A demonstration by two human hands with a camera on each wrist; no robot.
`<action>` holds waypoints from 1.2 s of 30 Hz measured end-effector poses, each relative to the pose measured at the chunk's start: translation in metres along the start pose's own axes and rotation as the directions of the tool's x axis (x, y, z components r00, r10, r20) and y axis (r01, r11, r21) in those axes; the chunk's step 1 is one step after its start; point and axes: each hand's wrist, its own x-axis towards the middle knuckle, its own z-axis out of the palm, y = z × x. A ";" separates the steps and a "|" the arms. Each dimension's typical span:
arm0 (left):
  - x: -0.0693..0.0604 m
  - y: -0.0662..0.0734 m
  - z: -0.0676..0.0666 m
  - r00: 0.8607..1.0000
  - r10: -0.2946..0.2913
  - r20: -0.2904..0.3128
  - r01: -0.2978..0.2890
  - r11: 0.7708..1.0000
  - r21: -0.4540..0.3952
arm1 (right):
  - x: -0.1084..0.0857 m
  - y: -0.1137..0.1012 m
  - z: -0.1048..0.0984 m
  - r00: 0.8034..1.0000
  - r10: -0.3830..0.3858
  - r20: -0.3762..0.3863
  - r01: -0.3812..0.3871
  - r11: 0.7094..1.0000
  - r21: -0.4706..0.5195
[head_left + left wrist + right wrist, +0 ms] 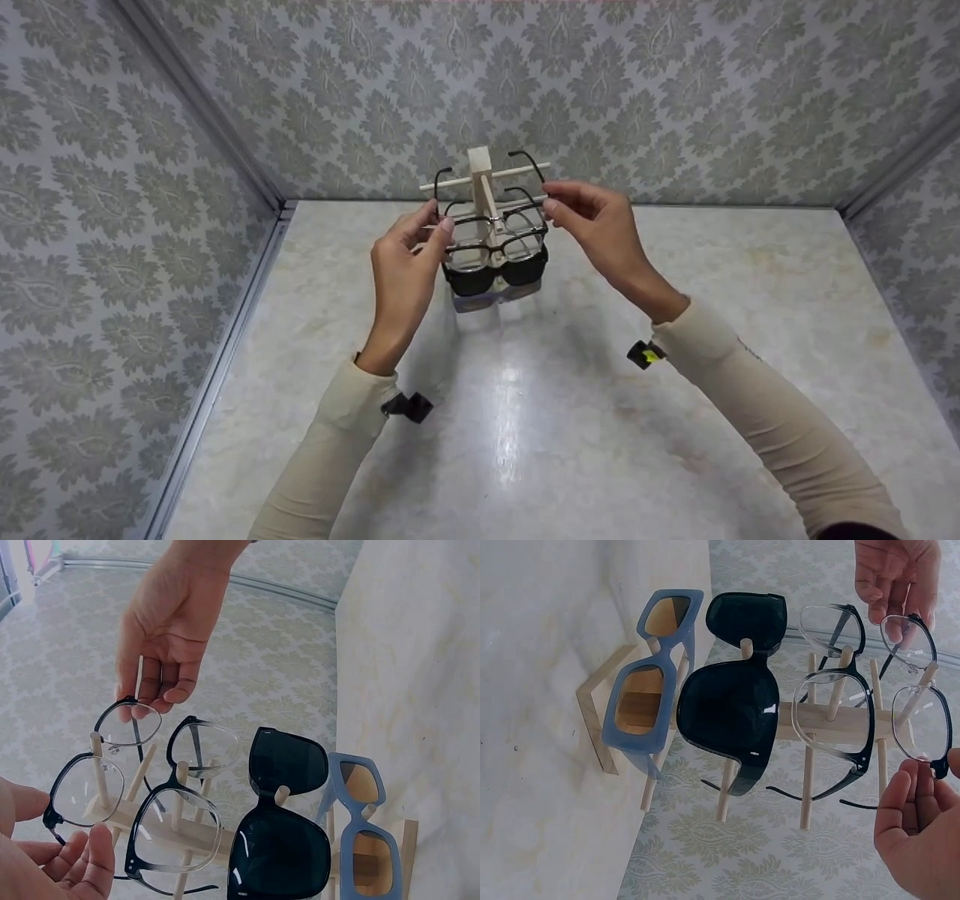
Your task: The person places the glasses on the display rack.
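Note:
Both hands hold the topmost pair of eyeglasses, half-rimmed with black brows and clear lenses, one at each end. My left hand pinches its left side near the hinge. At the opposite hinge, the fingers and thumb of my right hand pinch the frame. The bridge is at the top peg of a wooden eyewear stand; whether it bears weight there I cannot tell. Below hang black-and-clear eyeglasses, black sunglasses and blue-framed sunglasses, each on its own peg.
The stand is on a pale marbled table near its back edge. Patterned wall panels rise behind and on both sides. Thin crossbars stick out sideways from the post, close to the hands and the glasses' temples.

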 end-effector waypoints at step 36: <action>-0.058 -0.029 -0.013 0.970 0.235 0.053 -0.241 0.956 0.170 | -0.059 0.024 -0.051 0.996 -0.042 -0.084 0.030 0.989 -0.143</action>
